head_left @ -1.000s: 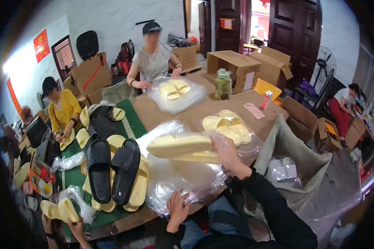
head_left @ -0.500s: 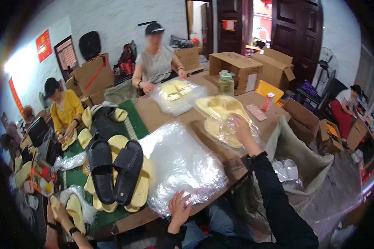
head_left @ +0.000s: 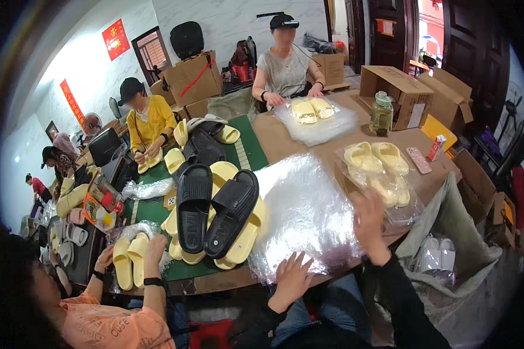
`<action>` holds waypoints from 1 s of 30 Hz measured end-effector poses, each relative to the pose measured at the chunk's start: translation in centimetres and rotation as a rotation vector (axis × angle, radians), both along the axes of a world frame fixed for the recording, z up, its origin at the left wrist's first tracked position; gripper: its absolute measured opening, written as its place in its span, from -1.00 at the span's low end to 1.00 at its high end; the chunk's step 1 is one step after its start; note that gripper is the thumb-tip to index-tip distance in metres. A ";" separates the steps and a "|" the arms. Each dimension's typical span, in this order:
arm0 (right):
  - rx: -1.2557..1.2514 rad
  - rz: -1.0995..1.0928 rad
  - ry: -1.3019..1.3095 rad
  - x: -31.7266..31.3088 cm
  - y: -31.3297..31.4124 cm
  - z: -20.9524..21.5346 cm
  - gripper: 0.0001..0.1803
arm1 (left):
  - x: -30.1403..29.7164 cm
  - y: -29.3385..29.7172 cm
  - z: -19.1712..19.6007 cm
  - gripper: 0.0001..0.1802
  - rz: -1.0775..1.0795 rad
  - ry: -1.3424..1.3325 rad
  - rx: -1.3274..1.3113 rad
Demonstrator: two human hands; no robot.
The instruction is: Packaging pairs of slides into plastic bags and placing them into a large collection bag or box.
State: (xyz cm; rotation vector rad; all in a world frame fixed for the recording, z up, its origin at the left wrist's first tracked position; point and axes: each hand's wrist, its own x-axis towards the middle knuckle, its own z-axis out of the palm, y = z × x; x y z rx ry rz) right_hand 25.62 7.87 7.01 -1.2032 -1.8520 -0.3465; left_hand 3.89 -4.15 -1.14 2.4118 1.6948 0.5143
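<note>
My left hand [head_left: 292,278] rests at the near edge of a stack of clear plastic bags [head_left: 301,212], its fingers spread and nothing held. Over the stack's right edge is my right hand [head_left: 369,224], empty, its fingers stretched out and slightly blurred. Just beyond it lie pale yellow slippers [head_left: 384,157] in clear plastic, one pair above another. Left of the stack, a pair of black slide slippers [head_left: 233,215] sits on a pile of yellow slippers [head_left: 251,230].
A sack [head_left: 428,224] with bagged slippers stands right of the table. Behind are a green-lidded bottle [head_left: 381,115], a pink phone [head_left: 418,160] and cardboard boxes [head_left: 396,87]. Co-workers handle yellow slippers across the table, at far left and at near left, where an orange shirt [head_left: 113,326] shows.
My right hand has let go of the bagged yellow slippers and drawn back to the plastic stack. My left hand's fingers have spread. The view has swung left.
</note>
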 end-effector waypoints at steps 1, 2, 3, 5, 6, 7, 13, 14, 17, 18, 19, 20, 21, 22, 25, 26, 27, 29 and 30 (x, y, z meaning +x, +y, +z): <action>-0.056 0.107 -0.021 -1.6 -1.2 -0.7 -0.51 | -0.1 0.1 0.8 -0.51 -0.001 0.009 -0.003; -0.147 0.238 -0.022 -2.6 -1.7 -2.7 -0.51 | 0.0 0.5 1.7 -0.52 0.020 -0.124 -0.003; -0.237 0.370 -0.020 -3.6 -1.7 -5.3 -0.51 | 0.0 1.0 2.7 -0.54 0.041 -0.254 -0.006; -0.473 0.367 -0.181 -4.9 -2.2 -8.8 -0.50 | -1.1 1.7 5.7 -0.53 0.120 -0.329 0.220; -0.430 0.342 -0.272 -5.3 -3.1 -9.7 -0.45 | -2.3 2.5 6.4 -0.57 0.179 -0.325 0.328; -0.429 0.336 -0.259 -5.6 -3.3 -10.5 -0.45 | -3.4 3.0 7.5 -0.62 0.265 -0.308 0.451; -0.481 0.307 -0.347 -7.6 -4.4 -12.1 -0.42 | -13.7 6.5 8.9 -0.62 0.712 -0.094 0.490; -0.510 0.271 -0.463 -7.6 -4.0 -12.9 -0.42 | -14.9 7.5 8.7 -0.61 0.672 -0.125 0.404; -0.606 0.247 -0.446 -6.5 -3.7 -14.1 -0.41 | -15.4 10.9 8.3 -0.54 0.649 -0.097 0.108; -0.599 0.248 -0.429 -6.2 -3.9 -13.8 -0.41 | -15.4 12.0 7.5 -0.54 0.659 -0.092 0.095; -0.569 0.255 -0.415 -6.5 -4.6 -12.9 -0.41 | -15.9 11.5 7.9 -0.53 0.679 -0.093 0.105; -0.557 0.285 -0.416 -6.8 -4.6 -13.2 -0.41 | -16.2 11.8 8.7 -0.53 0.688 -0.094 0.052; -0.584 0.280 -0.395 -6.9 -4.6 -13.4 -0.42 | -16.4 12.2 9.2 -0.53 0.686 -0.101 -0.001; -0.611 0.273 -0.374 -7.1 -4.6 -13.5 -0.43 | -16.8 12.5 9.2 -0.54 0.676 -0.103 -0.002; -0.582 0.275 -0.352 -7.5 -4.7 -13.1 -0.44 | -17.3 12.6 10.5 -0.54 0.644 -0.205 -0.080; -0.581 0.270 -0.354 -7.3 -4.7 -13.2 -0.44 | -17.1 12.4 10.4 -0.54 0.643 -0.207 -0.076; -0.577 0.272 -0.354 -7.5 -4.7 -13.3 -0.44 | -16.7 11.8 10.5 -0.54 0.634 -0.188 0.068; -0.519 0.270 -0.366 -7.5 -4.9 -13.4 -0.45 | -15.0 10.3 11.4 -0.50 0.604 -0.216 0.223; -0.512 0.288 -0.346 -7.4 -4.9 -13.6 -0.45 | -13.7 9.4 11.9 -0.51 0.568 -0.302 0.275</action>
